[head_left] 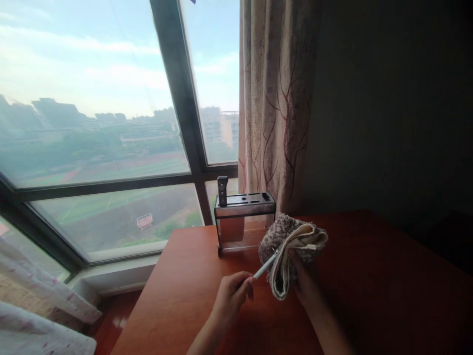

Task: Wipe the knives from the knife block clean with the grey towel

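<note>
My left hand point(235, 292) is closed around one end of a slim pale stick-like utensil point(264, 266). Its far end reches the cloth, and what kind of utensil it is I cannot make out. A thick, fluffy grey-brown towel point(279, 231) with a cream underside is folded over in my right hand point(301, 276). That hand grips it from below and the right, its fingers partly hidden in the folds. Just behind the towel stands a clear-sided knife block point(244, 211) with a dark slotted top. One black-handled knife point(222, 191) is upright in its left end.
Both hands are above a reddish-brown wooden table point(177, 281). Large windows point(96, 138) with dark frames rise beyond its left and far sides. A patterned curtain point(273, 98) hangs behind the knife block, and another pale curtain point(40, 320) is at lower left.
</note>
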{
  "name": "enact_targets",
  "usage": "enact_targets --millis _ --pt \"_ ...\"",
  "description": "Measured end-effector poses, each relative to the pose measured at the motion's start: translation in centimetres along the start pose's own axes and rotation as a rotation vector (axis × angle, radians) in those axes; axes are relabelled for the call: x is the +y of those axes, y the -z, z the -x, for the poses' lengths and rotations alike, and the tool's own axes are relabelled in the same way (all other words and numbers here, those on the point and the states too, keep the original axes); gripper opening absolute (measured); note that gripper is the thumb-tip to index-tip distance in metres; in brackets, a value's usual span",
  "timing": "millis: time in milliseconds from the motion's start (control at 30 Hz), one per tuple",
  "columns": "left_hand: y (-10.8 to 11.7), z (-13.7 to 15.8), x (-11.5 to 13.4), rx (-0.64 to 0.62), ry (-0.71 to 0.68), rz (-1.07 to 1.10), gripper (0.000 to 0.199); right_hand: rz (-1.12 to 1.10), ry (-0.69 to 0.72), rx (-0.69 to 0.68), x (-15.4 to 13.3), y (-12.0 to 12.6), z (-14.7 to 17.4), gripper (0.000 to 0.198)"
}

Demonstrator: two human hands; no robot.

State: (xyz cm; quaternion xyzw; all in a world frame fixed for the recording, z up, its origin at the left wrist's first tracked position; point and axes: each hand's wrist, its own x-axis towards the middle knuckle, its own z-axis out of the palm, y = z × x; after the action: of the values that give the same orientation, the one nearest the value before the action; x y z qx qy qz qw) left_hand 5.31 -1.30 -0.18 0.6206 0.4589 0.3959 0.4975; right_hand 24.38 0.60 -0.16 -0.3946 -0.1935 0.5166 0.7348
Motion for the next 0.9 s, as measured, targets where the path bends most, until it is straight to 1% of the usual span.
enact_targets --millis 67,133,200,267,333,433,533,600,667,733,833,900 --pt "-0.4 0.1 -0.1 -0.056 0.096 0.152 0.042 -0.024 -0.029 -0.031 -0.1 0.4 -0.2 0.055" --pt "-0.6 0.2 -0.3 -0.112 0.154 0.239 0.044 -0.041 -0.049 -0.069 -0.1 0.8 -0.4 0.054" --pt "-0.8 0.2 -0.5 -0.152 0.170 0.266 0.045 -0.057 -0.074 -0.107 0.0 1.2 -0.5 0.054" --pt "-0.9 0.2 -0.6 -0.163 0.158 0.250 0.045 -0.062 -0.111 -0.135 0.1 1.4 -0.4 0.054" --pt "-1.0 0.1 -0.6 -0.148 0.118 0.186 0.045 -0.055 -0.152 -0.164 0.2 1.5 -0.2 0.053" --pt "-0.9 0.0 -0.4 -0.106 0.011 0.011 0.043 -0.058 -0.194 -0.172 0.5 1.2 0.1 0.051" --pt "-0.8 0.0 -0.3 -0.050 -0.110 -0.168 0.042 -0.073 -0.193 -0.086 0.7 0.6 0.3 0.052" --pt "-0.7 0.1 -0.4 0.017 -0.179 -0.294 0.032 -0.063 -0.162 -0.035 0.7 0.0 0.4 0.053" --pt "-0.7 0.2 -0.6 0.089 -0.230 -0.397 0.023 -0.036 -0.117 -0.018 0.7 -0.4 0.6 0.054" --pt "-0.7 0.3 -0.7 0.114 -0.253 -0.442 0.021 0.000 -0.063 -0.004 0.7 -0.8 0.7 0.059" --pt "-0.6 0.3 -0.5 0.076 -0.246 -0.427 0.028 0.051 0.011 0.011 0.9 -1.0 0.8 0.065" --pt "-0.6 0.3 -0.2 0.052 -0.242 -0.402 0.029 0.074 0.033 -0.001 1.0 -1.0 0.7 0.067"
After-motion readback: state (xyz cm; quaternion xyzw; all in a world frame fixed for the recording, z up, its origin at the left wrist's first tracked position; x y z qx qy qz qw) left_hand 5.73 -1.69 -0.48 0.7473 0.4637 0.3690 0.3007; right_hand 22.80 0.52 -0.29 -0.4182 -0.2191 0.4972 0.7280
